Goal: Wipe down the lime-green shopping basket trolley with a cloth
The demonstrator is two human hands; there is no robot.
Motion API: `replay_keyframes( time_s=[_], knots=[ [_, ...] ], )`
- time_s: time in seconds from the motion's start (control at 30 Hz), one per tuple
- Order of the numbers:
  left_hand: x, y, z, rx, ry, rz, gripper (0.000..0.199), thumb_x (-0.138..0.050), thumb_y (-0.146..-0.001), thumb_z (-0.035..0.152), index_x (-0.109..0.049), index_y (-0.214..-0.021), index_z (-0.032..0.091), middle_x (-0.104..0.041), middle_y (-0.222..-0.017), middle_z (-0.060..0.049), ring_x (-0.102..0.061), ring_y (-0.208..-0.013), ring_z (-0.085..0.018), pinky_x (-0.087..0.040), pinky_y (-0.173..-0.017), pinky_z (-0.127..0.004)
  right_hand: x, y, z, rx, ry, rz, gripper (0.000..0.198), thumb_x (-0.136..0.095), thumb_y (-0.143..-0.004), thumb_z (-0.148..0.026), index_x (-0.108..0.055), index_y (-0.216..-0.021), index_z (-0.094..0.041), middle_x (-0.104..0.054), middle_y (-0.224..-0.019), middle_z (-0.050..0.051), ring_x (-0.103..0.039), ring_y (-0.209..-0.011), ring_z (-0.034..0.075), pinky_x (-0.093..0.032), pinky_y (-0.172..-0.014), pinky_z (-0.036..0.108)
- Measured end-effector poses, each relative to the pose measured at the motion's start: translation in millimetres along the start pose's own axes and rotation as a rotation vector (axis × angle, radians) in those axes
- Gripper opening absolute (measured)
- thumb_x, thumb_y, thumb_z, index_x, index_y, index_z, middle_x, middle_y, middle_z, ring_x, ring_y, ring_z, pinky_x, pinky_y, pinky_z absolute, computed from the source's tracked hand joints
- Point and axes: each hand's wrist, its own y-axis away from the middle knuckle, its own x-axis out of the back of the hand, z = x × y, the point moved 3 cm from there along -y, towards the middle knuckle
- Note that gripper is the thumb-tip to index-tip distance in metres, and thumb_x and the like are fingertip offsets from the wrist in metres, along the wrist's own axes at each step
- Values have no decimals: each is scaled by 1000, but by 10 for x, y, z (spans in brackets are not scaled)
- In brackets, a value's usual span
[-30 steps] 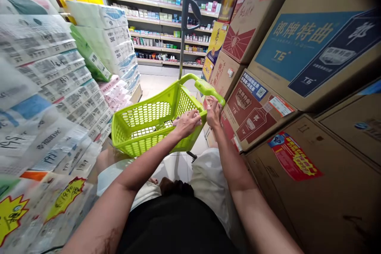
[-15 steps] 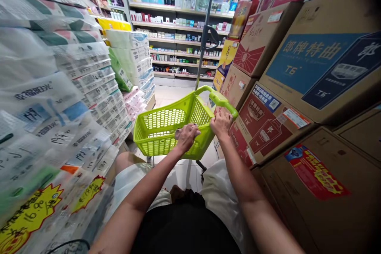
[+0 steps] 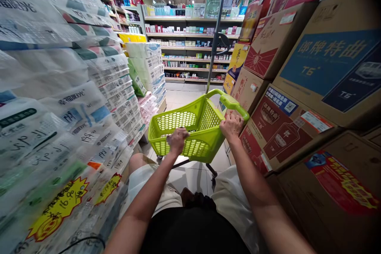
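Observation:
A lime-green shopping cart (image 3: pixel 205 139) with a perforated basket stands crosswise in front of me on the tiled floor. My left hand (image 3: pixel 177 141) is closed at the rim of its near side. A bit of crumpled greyish-pink stuff, which looks like a cloth, shows around its fingers, mostly hidden and slightly blurred. My right hand (image 3: pixel 231 126) is wrapped round the basket's rim at the right end, just under the thick green handle (image 3: pixel 233 106). A grey pole (image 3: pixel 216 35) rises behind the cart.
Stacked plastic-wrapped paper packs (image 3: pixel 89 107) with handwritten prices line the left side. Cardboard cartons (image 3: pixel 315 67) are piled high on the right, close to my right arm. Shelves of small boxed goods (image 3: pixel 193 43) stand across the back, beyond the tiled floor (image 3: pixel 181 89).
My view has turned slightly left, so the surroundings sit further right. My left hand has slid left along the near rim, away from the handle end. My right hand keeps its grip.

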Motion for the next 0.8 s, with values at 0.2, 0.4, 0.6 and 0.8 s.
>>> replay_keyframes(
  time_s=[0.2, 0.4, 0.6, 0.8],
  knots=[
    [-358, -27, 733, -200, 38, 22, 20, -50, -105, 28, -69, -109, 25, -71, -114, -10, -63, -107, -26, -48, -93, -41, 35, 30, 52, 21, 0, 5, 33, -44, -92, -24, -69, -110, -12, -69, -109, 18, -55, -110, 33, -29, -105, 46],
    [59, 282, -103, -26, 40, 180, 22, -46, -106, 24, -68, -107, 24, -68, -119, -13, -61, -115, -28, -48, -98, -45, 72, 77, 141, 11, -4, 11, 38, -45, -92, -25, -68, -118, -10, -69, -113, 20, -54, -111, 34, -30, -106, 48],
    [-27, 328, -89, 46, 12, 289, 18, -48, -105, 27, -65, -107, 24, -67, -111, -12, -60, -108, -28, -49, -100, -47, 19, 192, -295, 3, -36, -62, 41, -47, -89, -20, -66, -123, -9, -66, -126, 23, -56, -117, 35, -24, -116, 52],
    [-2, 331, -338, 61, 54, 325, 18, -48, -104, 23, -66, -104, 22, -65, -112, -14, -60, -112, -28, -48, -101, -46, -31, 300, -491, 35, -34, -181, 44, -46, -94, -24, -62, -132, -9, -62, -134, 23, -53, -128, 34, -23, -122, 51]
  ],
)
